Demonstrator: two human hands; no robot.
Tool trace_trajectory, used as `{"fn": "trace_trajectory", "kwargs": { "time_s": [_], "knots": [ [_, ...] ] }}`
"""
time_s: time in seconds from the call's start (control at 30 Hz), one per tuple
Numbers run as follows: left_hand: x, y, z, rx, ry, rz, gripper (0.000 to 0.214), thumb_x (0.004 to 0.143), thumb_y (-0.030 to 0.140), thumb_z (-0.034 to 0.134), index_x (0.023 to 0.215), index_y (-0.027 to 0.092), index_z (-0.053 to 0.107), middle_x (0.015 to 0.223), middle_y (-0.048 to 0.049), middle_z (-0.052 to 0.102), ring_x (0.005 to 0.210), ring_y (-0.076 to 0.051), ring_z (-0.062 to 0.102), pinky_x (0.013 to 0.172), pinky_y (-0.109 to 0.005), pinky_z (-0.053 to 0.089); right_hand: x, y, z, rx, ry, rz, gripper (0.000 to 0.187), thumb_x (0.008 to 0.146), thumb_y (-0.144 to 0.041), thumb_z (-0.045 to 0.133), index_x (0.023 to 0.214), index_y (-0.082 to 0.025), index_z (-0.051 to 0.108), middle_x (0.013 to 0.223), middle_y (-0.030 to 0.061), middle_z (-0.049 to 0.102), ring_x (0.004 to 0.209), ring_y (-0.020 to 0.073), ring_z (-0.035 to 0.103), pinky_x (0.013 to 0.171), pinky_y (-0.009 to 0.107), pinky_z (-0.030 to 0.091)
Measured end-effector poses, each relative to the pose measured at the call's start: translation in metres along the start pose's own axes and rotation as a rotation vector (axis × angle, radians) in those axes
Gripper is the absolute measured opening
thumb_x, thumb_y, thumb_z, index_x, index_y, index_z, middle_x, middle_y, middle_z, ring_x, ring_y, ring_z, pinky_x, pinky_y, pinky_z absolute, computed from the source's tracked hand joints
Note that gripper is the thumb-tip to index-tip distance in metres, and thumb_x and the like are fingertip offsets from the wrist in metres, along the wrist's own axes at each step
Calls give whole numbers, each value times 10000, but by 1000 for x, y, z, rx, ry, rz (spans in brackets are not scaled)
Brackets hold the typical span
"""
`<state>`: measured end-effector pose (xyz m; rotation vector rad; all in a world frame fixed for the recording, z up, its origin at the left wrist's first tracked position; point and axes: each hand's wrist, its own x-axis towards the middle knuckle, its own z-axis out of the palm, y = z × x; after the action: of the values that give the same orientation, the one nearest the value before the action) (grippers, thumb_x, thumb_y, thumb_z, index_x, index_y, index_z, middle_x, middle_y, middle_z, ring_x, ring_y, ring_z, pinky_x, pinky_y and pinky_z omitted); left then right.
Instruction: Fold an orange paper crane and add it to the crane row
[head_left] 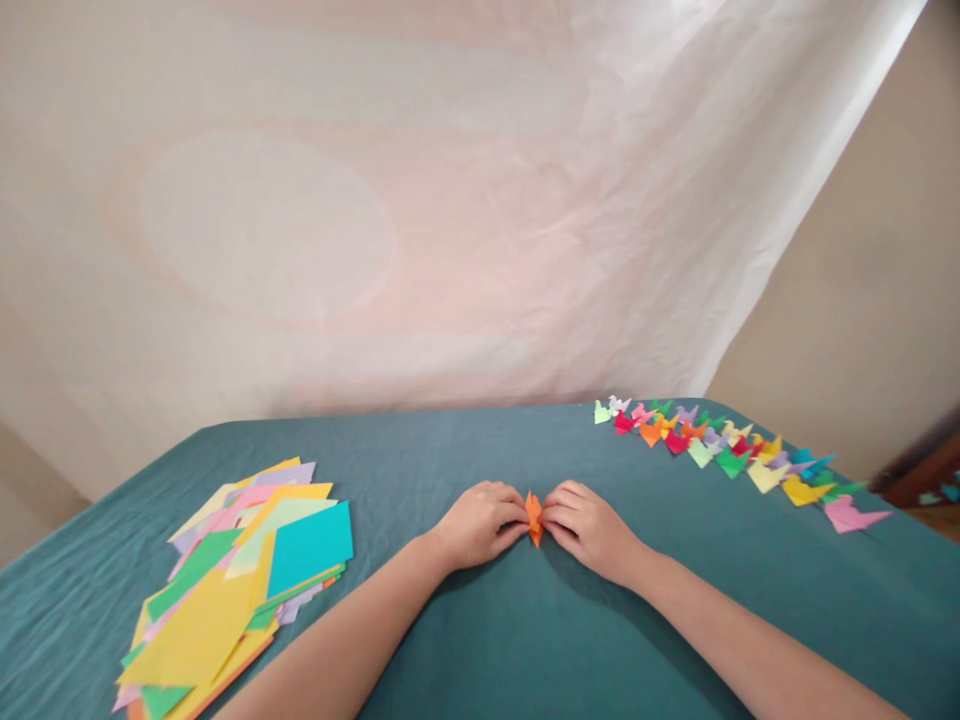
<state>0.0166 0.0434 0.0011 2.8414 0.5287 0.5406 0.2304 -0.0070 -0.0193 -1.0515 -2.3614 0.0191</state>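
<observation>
A folded orange paper piece (534, 517) is pinched from both sides by the left hand (480, 522) and the right hand (592, 525), mid-tabletop (525, 630). It is judged light, thin and easily crushed, and is best gripped gently along its creased edges.

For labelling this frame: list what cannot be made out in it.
1. Head view: orange folded paper, its sides covered by the fingers of the left hand and right hand; its fold shape is unclear.
2. Head view: loose paper sheets, overlapping and cut by the bottom edge; count unknown.
3. Head view: row of folded figures, too small to tell their form.
</observation>
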Motion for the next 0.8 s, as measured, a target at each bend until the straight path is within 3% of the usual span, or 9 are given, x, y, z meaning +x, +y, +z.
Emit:
{"fn": "trace_trajectory", "kwargs": {
  "time_s": [0.4,0.8],
  "knots": [
    [3,0,4,-82,40,-81,184,887,258,490,896,188,660,918,-42,625,874,-153,566,814,-261,427,1,-5,2,127,31,135,169,851,-139,479,857,-212,631,853,41,617,838,181,540,756,330,440],
    [6,-1,17,-77,130,-233,148,866,257,514,796,165,606,860,-43,584,847,-165,539,796,-291,427,6,-5,10,260,74,324,149,854,-214,499,751,-203,606,841,36,579,825,170,549,773,324,446]
  ]
}}
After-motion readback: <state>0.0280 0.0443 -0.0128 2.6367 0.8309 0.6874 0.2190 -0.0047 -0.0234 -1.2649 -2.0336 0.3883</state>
